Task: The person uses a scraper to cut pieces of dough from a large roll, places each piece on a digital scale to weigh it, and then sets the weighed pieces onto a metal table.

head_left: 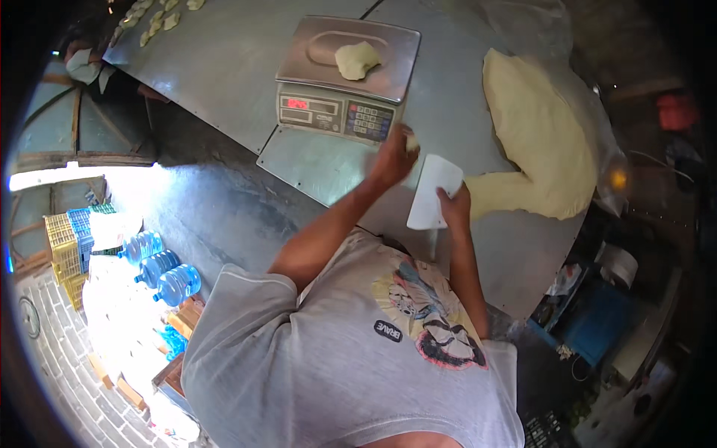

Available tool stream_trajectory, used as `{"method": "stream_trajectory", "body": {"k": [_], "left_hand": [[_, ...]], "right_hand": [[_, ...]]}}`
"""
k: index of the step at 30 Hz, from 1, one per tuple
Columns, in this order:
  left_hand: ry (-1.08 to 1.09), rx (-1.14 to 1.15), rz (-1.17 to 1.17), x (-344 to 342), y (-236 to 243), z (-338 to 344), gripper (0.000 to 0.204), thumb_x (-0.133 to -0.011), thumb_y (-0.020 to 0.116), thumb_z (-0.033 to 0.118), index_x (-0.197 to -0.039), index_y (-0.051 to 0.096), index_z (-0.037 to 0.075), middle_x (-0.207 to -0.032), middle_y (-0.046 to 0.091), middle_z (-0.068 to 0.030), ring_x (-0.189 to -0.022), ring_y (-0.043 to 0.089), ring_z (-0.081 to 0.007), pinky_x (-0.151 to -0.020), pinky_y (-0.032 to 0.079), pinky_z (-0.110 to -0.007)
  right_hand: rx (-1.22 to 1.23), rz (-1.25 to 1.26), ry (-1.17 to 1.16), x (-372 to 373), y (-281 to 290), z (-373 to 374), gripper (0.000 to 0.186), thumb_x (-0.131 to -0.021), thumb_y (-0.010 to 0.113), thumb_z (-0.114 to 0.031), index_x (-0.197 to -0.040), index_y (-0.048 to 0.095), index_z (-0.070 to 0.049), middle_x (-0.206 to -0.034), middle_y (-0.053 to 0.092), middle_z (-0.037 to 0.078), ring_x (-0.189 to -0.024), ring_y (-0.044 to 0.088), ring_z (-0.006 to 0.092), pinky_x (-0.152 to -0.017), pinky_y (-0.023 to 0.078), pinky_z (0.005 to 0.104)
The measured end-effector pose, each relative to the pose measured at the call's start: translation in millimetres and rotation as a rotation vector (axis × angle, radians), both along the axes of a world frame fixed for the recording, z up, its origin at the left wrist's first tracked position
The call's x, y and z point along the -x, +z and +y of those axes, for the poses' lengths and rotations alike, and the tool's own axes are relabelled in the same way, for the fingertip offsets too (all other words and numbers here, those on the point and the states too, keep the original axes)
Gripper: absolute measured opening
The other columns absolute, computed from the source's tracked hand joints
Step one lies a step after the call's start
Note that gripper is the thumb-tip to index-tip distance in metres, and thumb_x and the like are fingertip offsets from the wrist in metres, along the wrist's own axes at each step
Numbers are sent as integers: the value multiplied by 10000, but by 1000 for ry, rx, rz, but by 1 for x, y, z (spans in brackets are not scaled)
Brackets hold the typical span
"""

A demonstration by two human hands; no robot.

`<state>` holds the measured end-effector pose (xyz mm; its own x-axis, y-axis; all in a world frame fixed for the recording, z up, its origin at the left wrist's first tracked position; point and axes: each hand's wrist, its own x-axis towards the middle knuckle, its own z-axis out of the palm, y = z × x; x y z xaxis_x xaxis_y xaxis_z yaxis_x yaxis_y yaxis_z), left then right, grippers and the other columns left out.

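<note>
My left hand (393, 158) is at the near right corner of the digital scale (310, 127), fingers curled round a small piece of dough (412, 142) that shows only in part. On the scale's metal pan (314, 71) rests a pale lump of dough (357, 60). My right hand (455, 204) grips a white flat dough scraper (435, 190), its blade angled over the table. Right beside that hand, a narrow tongue of the big dough mass (549, 142) reaches toward the scraper. The mass spreads along the right side of the table.
The metal table (224, 67) has a seam running under the scale. Several dough pieces (155, 25) lie at its far left. Clear plastic sheeting (534, 26) sits behind the dough mass. Blue water jugs (178, 285) and stacked crates (63, 239) stand on the floor at left.
</note>
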<state>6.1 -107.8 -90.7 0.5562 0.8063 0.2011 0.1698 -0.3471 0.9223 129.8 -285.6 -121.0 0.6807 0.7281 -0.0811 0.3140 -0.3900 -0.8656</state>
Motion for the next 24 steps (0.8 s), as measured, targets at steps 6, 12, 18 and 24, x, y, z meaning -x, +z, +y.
{"method": "stream_trajectory", "body": {"k": [6, 12, 18, 24], "left_hand": [[309, -378, -252, 11, 144, 140, 371, -847, 663, 55, -1182, 508, 14, -1013, 640, -188, -865, 665, -331, -721, 535, -386], [400, -474, 681, 9, 70, 173, 676, -829, 727, 271, -1385, 427, 28, -1431, 392, -254, -1342, 382, -405, -1055, 363, -538], [399, -565, 699, 12, 38, 167, 968, -822, 680, 550, -1526, 234, 57, -1537, 246, -267, -1446, 207, -426, -1134, 231, -566], [405, -272, 792, -7, 58, 233, 852, -859, 640, 581, -1450, 364, 32, -1425, 433, -247, -1265, 470, -405, -976, 440, -521]], "right_hand": [[-3, 553, -269, 4, 57, -55, 438, -882, 665, -65, -1293, 548, 31, -1191, 657, 118, -1063, 637, 236, -926, 487, 356], [-237, 698, -483, -9, 62, -98, 547, -856, 673, -42, -1360, 482, 49, -1279, 599, 145, -1178, 569, 248, -1022, 406, 358], [-152, 676, -574, -7, 77, -106, 515, -875, 670, -55, -1345, 490, 57, -1253, 612, 151, -1145, 593, 263, -974, 457, 367], [-263, 752, -496, -7, 81, -95, 500, -904, 628, -46, -1365, 464, 55, -1283, 589, 172, -1145, 596, 305, -943, 494, 417]]}}
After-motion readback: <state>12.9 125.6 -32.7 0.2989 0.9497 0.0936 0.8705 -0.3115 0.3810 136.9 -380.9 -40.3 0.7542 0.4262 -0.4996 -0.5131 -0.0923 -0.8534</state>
